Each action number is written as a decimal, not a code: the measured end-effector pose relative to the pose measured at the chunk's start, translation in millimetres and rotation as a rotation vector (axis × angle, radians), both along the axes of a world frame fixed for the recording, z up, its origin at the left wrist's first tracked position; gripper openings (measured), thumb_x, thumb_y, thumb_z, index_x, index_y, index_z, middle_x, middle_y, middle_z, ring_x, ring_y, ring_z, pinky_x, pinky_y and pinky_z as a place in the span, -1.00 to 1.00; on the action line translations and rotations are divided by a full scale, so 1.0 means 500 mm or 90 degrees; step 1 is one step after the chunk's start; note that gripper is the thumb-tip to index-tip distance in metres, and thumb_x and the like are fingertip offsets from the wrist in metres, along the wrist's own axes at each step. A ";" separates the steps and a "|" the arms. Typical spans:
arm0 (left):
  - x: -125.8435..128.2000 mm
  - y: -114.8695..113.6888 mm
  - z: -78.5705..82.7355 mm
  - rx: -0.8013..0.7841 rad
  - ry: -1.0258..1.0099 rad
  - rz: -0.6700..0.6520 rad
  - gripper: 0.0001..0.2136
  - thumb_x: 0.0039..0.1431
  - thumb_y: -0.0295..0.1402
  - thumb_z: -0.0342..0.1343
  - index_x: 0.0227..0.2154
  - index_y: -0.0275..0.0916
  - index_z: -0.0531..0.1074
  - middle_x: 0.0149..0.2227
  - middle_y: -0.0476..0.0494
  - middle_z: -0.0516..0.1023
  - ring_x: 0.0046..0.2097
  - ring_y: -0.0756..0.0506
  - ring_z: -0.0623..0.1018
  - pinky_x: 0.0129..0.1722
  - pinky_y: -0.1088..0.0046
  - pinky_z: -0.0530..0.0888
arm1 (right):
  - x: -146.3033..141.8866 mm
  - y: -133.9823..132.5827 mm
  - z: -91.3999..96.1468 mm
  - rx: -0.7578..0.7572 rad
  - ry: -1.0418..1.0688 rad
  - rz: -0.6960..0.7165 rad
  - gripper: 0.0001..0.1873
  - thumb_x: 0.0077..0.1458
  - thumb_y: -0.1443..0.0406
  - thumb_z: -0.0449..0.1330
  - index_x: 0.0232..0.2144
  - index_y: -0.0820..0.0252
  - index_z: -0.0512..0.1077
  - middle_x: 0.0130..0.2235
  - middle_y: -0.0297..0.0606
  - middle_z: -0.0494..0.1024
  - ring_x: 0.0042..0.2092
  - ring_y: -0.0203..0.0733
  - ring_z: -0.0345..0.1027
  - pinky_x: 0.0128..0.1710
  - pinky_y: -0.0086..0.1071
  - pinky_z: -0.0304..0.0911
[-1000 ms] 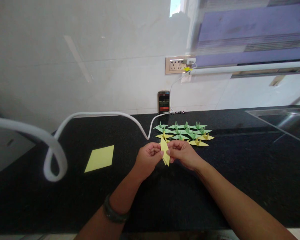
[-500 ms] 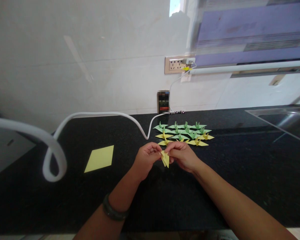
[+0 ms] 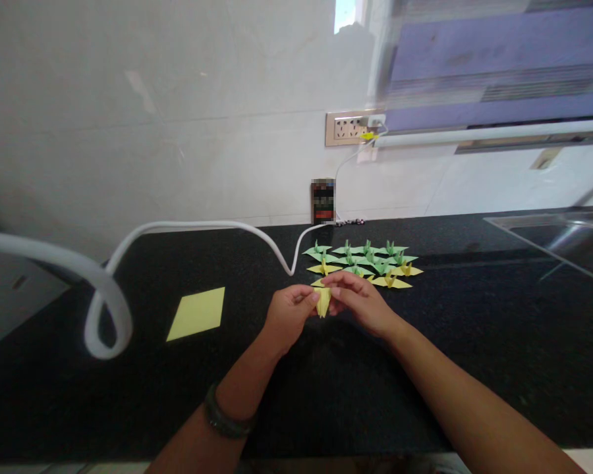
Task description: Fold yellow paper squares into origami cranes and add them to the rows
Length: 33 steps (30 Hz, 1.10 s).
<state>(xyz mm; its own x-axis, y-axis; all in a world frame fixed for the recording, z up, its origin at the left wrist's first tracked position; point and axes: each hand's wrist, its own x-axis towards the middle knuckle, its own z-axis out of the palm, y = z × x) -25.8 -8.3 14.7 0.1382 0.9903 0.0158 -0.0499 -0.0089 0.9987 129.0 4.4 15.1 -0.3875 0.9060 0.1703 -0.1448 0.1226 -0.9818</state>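
Between my two hands is a small folded piece of yellow paper (image 3: 323,303), its narrow end pointing down toward me. My left hand (image 3: 292,315) pinches its left side between thumb and fingers. On its other side, my right hand (image 3: 363,301) has its thumb and fingertips closed on the right edge. Just beyond my hands, several green paper cranes (image 3: 369,248) and yellow paper cranes (image 3: 389,280) stand in rows, the nearest ones partly hidden by my right hand. A flat yellow sheet of paper (image 3: 197,314) lies to the left.
The black countertop (image 3: 103,395) runs along a tiled wall. A thick white cable (image 3: 202,225) loops across the left side. A phone with a blurred screen (image 3: 323,201) leans on the wall below a socket (image 3: 343,128). At the right is a sink edge (image 3: 548,250).
The folded yellow paper has turned, and its tip has moved up and slightly left. My right hand's fingers have lifted and shifted their hold. The cranes and sheet have not moved.
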 end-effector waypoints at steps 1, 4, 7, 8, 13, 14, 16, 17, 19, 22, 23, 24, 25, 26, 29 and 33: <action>-0.001 0.001 -0.002 0.026 0.016 0.013 -0.76 -0.10 -0.26 0.11 -0.42 -0.35 0.42 -0.51 -0.10 0.49 -0.47 -0.01 0.46 -0.42 0.47 0.39 | 0.000 0.001 -0.002 -0.005 -0.009 -0.008 -0.79 -0.03 0.26 0.10 -0.28 0.20 0.34 -0.46 -0.35 0.39 -0.51 -0.39 0.26 -0.48 -0.45 0.23; -0.002 0.001 -0.007 0.100 0.081 0.032 -0.78 -0.07 -0.27 0.08 -0.41 -0.33 0.42 -0.49 -0.09 0.49 -0.45 -0.01 0.45 -0.43 0.50 0.37 | -0.001 0.006 -0.008 0.015 -0.056 -0.027 -0.78 -0.08 0.23 0.15 -0.36 0.25 0.36 -0.48 -0.34 0.38 -0.52 -0.40 0.23 -0.50 -0.47 0.20; 0.000 -0.003 -0.008 0.141 0.134 0.034 -0.80 -0.04 -0.27 0.05 -0.41 -0.31 0.42 -0.48 -0.08 0.48 -0.45 0.00 0.44 -0.44 0.52 0.35 | -0.002 0.007 -0.010 0.050 -0.093 -0.056 -0.80 -0.07 0.22 0.13 -0.43 0.27 0.35 -0.51 -0.35 0.37 -0.54 -0.40 0.21 -0.52 -0.48 0.18; 0.002 -0.004 -0.009 0.146 0.140 0.032 -0.80 -0.04 -0.27 0.04 -0.40 -0.30 0.41 -0.48 -0.08 0.48 -0.44 0.00 0.44 -0.44 0.52 0.35 | -0.003 0.006 -0.010 0.062 -0.105 -0.071 -0.81 -0.06 0.21 0.13 -0.45 0.27 0.35 -0.52 -0.35 0.37 -0.55 -0.40 0.20 -0.52 -0.48 0.17; 0.011 -0.007 -0.010 0.141 0.124 0.037 -0.79 -0.03 -0.25 0.04 -0.39 -0.30 0.38 -0.49 -0.06 0.46 -0.45 0.02 0.42 -0.45 0.54 0.33 | -0.005 -0.002 -0.006 0.134 -0.171 -0.136 -0.81 -0.04 0.22 0.11 -0.50 0.27 0.36 -0.55 -0.35 0.35 -0.53 -0.38 0.19 -0.53 -0.49 0.14; 0.010 -0.008 -0.010 0.141 0.130 0.043 -0.79 -0.03 -0.25 0.04 -0.41 -0.30 0.38 -0.51 -0.04 0.44 -0.47 0.03 0.40 -0.46 0.55 0.32 | -0.006 -0.003 -0.006 0.149 -0.182 -0.137 -0.81 -0.04 0.22 0.11 -0.51 0.27 0.36 -0.56 -0.35 0.34 -0.53 -0.38 0.19 -0.53 -0.49 0.13; 0.008 -0.009 -0.007 0.145 0.150 0.056 -0.81 -0.02 -0.25 0.03 -0.47 -0.30 0.37 -0.56 -0.01 0.40 -0.50 0.05 0.36 -0.50 0.57 0.28 | -0.006 -0.006 -0.004 0.168 -0.195 -0.125 -0.80 -0.03 0.22 0.10 -0.52 0.27 0.37 -0.56 -0.35 0.34 -0.52 -0.37 0.20 -0.52 -0.49 0.14; 0.007 -0.011 -0.004 0.146 0.156 0.059 -0.81 -0.02 -0.25 0.03 -0.49 -0.30 0.37 -0.58 0.01 0.38 -0.52 0.06 0.34 -0.52 0.58 0.26 | -0.006 -0.008 -0.002 0.169 -0.194 -0.114 -0.80 -0.03 0.21 0.10 -0.52 0.27 0.36 -0.56 -0.35 0.34 -0.52 -0.37 0.20 -0.52 -0.48 0.14; 0.005 -0.014 0.004 0.138 0.140 0.050 -0.81 -0.01 -0.26 0.03 -0.52 -0.30 0.37 -0.61 0.03 0.35 -0.55 0.08 0.31 -0.55 0.59 0.23 | -0.008 -0.011 -0.001 0.156 -0.173 -0.084 -0.79 -0.02 0.21 0.09 -0.50 0.27 0.36 -0.55 -0.35 0.35 -0.52 -0.37 0.21 -0.51 -0.48 0.16; 0.006 -0.018 0.015 0.093 0.058 0.003 -0.81 -0.01 -0.27 0.03 -0.55 -0.31 0.34 -0.63 0.04 0.36 -0.56 0.08 0.33 -0.55 0.58 0.25 | -0.012 -0.014 0.000 0.104 -0.100 -0.027 -0.80 -0.01 0.21 0.08 -0.48 0.26 0.34 -0.53 -0.35 0.35 -0.52 -0.38 0.22 -0.51 -0.47 0.17; 0.008 -0.019 0.017 0.074 0.028 -0.011 -0.82 -0.01 -0.27 0.02 -0.55 -0.31 0.33 -0.63 0.03 0.37 -0.56 0.08 0.34 -0.54 0.58 0.26 | -0.014 -0.014 -0.001 0.085 -0.075 -0.014 -0.80 -0.01 0.20 0.08 -0.48 0.26 0.33 -0.53 -0.35 0.36 -0.53 -0.39 0.22 -0.52 -0.47 0.17; 0.009 -0.020 0.019 0.057 0.002 -0.019 -0.82 -0.01 -0.27 0.03 -0.54 -0.31 0.32 -0.63 0.03 0.38 -0.56 0.07 0.36 -0.53 0.57 0.27 | -0.016 -0.014 -0.003 0.069 -0.054 -0.009 -0.80 -0.02 0.21 0.09 -0.49 0.26 0.33 -0.53 -0.35 0.36 -0.54 -0.39 0.22 -0.52 -0.47 0.17; 0.010 -0.020 0.019 0.041 -0.017 -0.023 -0.82 -0.01 -0.26 0.03 -0.53 -0.31 0.32 -0.62 0.02 0.40 -0.55 0.06 0.37 -0.52 0.56 0.29 | -0.018 -0.013 -0.005 0.056 -0.038 -0.016 -0.80 -0.03 0.21 0.11 -0.50 0.27 0.33 -0.54 -0.36 0.36 -0.55 -0.40 0.21 -0.53 -0.47 0.17; 0.012 -0.019 0.018 0.025 -0.029 -0.024 -0.82 -0.02 -0.26 0.04 -0.51 -0.31 0.32 -0.61 0.01 0.41 -0.54 0.06 0.39 -0.51 0.55 0.30 | -0.019 -0.011 -0.006 0.045 -0.026 -0.029 -0.80 -0.05 0.21 0.12 -0.52 0.27 0.33 -0.55 -0.36 0.36 -0.57 -0.40 0.21 -0.55 -0.48 0.16; 0.014 -0.016 0.015 -0.026 -0.021 -0.031 -0.79 -0.07 -0.25 0.08 -0.44 -0.32 0.34 -0.54 -0.05 0.46 -0.49 0.03 0.43 -0.47 0.52 0.33 | -0.021 -0.006 -0.010 0.017 0.005 -0.085 -0.80 -0.08 0.22 0.15 -0.56 0.27 0.32 -0.59 -0.37 0.37 -0.58 -0.41 0.20 -0.57 -0.49 0.14; 0.011 -0.013 0.012 -0.040 0.046 -0.021 -0.80 -0.08 -0.27 0.09 -0.52 -0.35 0.34 -0.57 -0.07 0.45 -0.53 0.04 0.41 -0.50 0.53 0.33 | -0.022 -0.005 -0.009 -0.004 0.020 -0.109 -0.80 -0.10 0.22 0.17 -0.57 0.26 0.32 -0.59 -0.39 0.37 -0.60 -0.42 0.18 -0.59 -0.50 0.12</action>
